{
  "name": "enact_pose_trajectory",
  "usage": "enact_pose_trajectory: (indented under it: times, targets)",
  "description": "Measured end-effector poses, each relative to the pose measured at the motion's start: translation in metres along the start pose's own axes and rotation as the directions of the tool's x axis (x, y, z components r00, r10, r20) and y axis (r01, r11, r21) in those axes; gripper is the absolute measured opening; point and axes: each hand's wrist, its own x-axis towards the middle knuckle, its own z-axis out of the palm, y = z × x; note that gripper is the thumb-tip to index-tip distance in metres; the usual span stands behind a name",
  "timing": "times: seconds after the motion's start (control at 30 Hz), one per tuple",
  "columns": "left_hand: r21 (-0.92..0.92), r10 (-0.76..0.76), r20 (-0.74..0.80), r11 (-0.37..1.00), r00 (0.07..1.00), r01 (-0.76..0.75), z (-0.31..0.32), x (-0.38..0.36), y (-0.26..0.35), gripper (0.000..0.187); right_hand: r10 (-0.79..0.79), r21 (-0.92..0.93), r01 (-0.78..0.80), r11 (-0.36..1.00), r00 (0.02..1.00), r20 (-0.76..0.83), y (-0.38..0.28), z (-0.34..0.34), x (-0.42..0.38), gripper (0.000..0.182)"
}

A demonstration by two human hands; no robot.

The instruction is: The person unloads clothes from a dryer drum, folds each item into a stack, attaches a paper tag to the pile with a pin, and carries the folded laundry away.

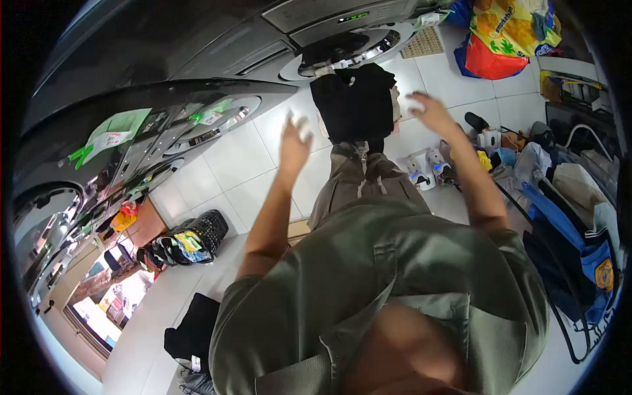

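A dark folded garment (354,102) lies flat just beyond my knees, between my two hands. What supports it is hidden, though a pale edge shows along its sides. My left hand (295,143) is raised to the left of the garment, apart from it, thumb and fingers spread with nothing held. On the other side, my right hand (433,115) hovers with its fingers stretched toward the cloth, also apart and holding nothing.
Dark front-loading machines (230,52) line the left, one round door (349,49) near the garment. A black basket (212,229) stands at the lower left. Colourful bags (503,39) sit at the upper right. Piled clothes (566,204) lie right; a black cloth (193,332) rests at lower left.
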Motion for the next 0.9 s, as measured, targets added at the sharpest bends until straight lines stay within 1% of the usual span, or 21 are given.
enact_pose_trajectory:
  times: [0.03, 0.07, 0.1, 0.13, 0.17, 0.2, 0.23, 0.3, 0.33, 0.37, 0.4, 0.43, 0.5, 0.53, 0.57, 0.63, 0.73, 0.77, 0.8, 0.87, 0.9]
  targets:
    - [0.104, 0.143, -0.205, 0.987, 0.968, -0.123, -0.046, 0.019, 0.026, 0.044, 0.02, 0.018, -0.02, 1.0, 1.0, 0.004, -0.036, -0.044, 0.005, 0.04]
    - [0.186, 0.296, -0.43, 0.953, 0.853, -0.238, -0.095, 0.035, 0.065, 0.042, 0.055, -0.096, -0.051, 0.994, 0.997, 0.046, -0.086, -0.093, 0.008, 0.036]
    - [0.375, 0.507, -0.568, 0.861, 0.648, -0.344, -0.143, 0.056, 0.085, 0.039, -0.163, 0.181, 0.188, 0.965, 0.976, -0.144, -0.109, -0.122, 0.012, 0.033]
    - [0.409, 0.55, -0.668, 0.834, 0.501, -0.37, -0.186, 0.066, 0.111, 0.039, -0.321, 0.175, 0.377, 0.91, 0.905, -0.28, -0.163, -0.16, 0.011, 0.034]
    - [0.448, 0.561, -0.756, 0.82, 0.339, -0.358, -0.221, 0.076, 0.132, 0.042, -0.359, 0.254, 0.467, 0.847, 0.854, -0.376, -0.225, -0.191, 0.006, 0.027]
    - [0.573, 0.631, -0.741, 0.773, 0.231, -0.273, -0.254, 0.081, 0.155, 0.05, -0.393, 0.309, 0.562, 0.767, 0.793, -0.466, -0.286, -0.223, 0.0, 0.021]
    - [0.609, 0.647, -0.755, 0.752, 0.107, -0.251, -0.28, 0.095, 0.167, 0.054, -0.596, 0.21, 0.754, 0.622, 0.631, -0.497, -0.32, -0.246, 0.011, 0.021]
    - [0.596, 0.603, -0.794, 0.797, 0.073, -0.094, -0.312, 0.122, 0.182, 0.058, -0.599, 0.021, 0.724, 0.69, 0.587, -0.544, -0.393, -0.275, 0.035, 0.021]
    - [0.561, 0.564, -0.818, 0.825, 0.113, -0.062, -0.322, 0.132, 0.189, 0.06, -0.643, -0.144, 0.68, 0.719, 0.571, -0.51, -0.425, -0.291, 0.054, 0.023]
    - [0.546, 0.536, -0.836, 0.835, 0.115, 0.076, -0.321, 0.135, 0.198, 0.059, -0.668, -0.299, 0.61, 0.734, 0.567, -0.481, -0.451, -0.304, 0.082, 0.024]
    - [0.609, 0.609, -0.793, 0.792, 0.01, 0.035, -0.322, 0.141, 0.193, 0.057, -0.679, -0.374, 0.569, 0.733, 0.579, -0.451, -0.469, -0.319, 0.124, 0.026]
    - [0.586, 0.586, -0.81, 0.81, 0.022, 0.014, -0.321, 0.14, 0.19, 0.054, -0.674, -0.435, 0.517, 0.737, 0.606, -0.422, -0.481, -0.324, 0.163, 0.028]
    - [0.595, 0.595, -0.804, 0.804, 0.0, 0.013, -0.321, 0.141, 0.188, 0.048, -0.682, -0.693, 0.271, 0.668, 0.595, -0.425, -0.491, -0.327, 0.224, 0.028]
    - [0.601, 0.6, -0.8, 0.799, -0.02, -0.031, -0.323, 0.141, 0.187, 0.046, -0.458, -0.526, 0.215, 0.823, 0.8, -0.388, -0.496, -0.323, 0.248, 0.048]
    - [0.598, 0.598, -0.801, 0.8, -0.009, -0.041, -0.324, 0.141, 0.187, 0.043, -0.21, -0.353, 0.103, 0.93, 0.937, -0.278, -0.503, -0.319, 0.269, 0.069]
    - [0.618, 0.619, -0.786, 0.784, -0.014, -0.05, -0.324, 0.142, 0.185, 0.041, -0.227, -0.374, 0.155, 0.914, 0.961, -0.156, -0.511, -0.306, 0.286, 0.083]
    - [0.589, 0.585, -0.808, 0.802, -0.072, -0.101, -0.322, 0.146, 0.182, 0.033, -0.284, -0.43, 0.165, 0.888, 0.931, -0.229, -0.512, -0.269, 0.319, 0.072]
    - [0.593, 0.588, -0.805, 0.799, -0.074, -0.099, -0.324, 0.147, 0.181, 0.033, -0.416, -0.683, 0.175, 0.709, 0.886, -0.205, -0.508, -0.274, 0.34, 0.059]
    - [0.592, 0.589, -0.806, 0.799, -0.059, -0.1, -0.324, 0.146, 0.18, 0.033, -0.522, -0.874, 0.148, 0.462, 0.842, -0.134, -0.504, -0.278, 0.351, 0.048]
    - [0.586, 0.584, -0.81, 0.804, -0.053, -0.102, -0.322, 0.143, 0.182, 0.032, -0.477, -0.698, 0.029, 0.716, 0.751, -0.457, -0.519, -0.311, 0.322, 0.031]
    - [0.587, 0.583, -0.81, 0.803, -0.065, -0.106, -0.323, 0.143, 0.183, 0.032, -0.56, -0.635, 0.092, 0.767, 0.58, -0.592, -0.516, -0.329, 0.321, 0.03]
